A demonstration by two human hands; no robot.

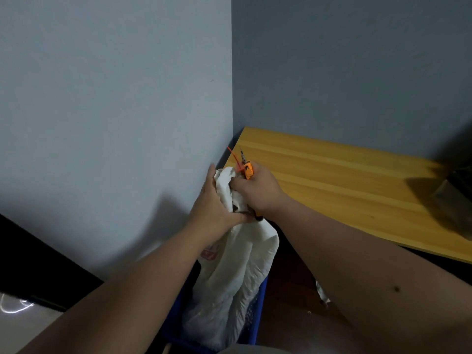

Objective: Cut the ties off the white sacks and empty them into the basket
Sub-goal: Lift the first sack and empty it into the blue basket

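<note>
the wall (115,111) crowds my left hand (213,205), the wooden tabletop (332,180) lies bare on my right with a dark box (457,198) at its far end, and the white sack (237,272) fills the blue basket (258,310).

Dim, bluish light; soft arm shadow on wall (115,98); edges blurred, distorted.

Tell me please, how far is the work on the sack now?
Done: the white sack stands in the blue basket. In hand: the left hand grips its neck, the right hand holds orange cutters at the red tie. Left: cutting the tie, then emptying the sack.
</note>
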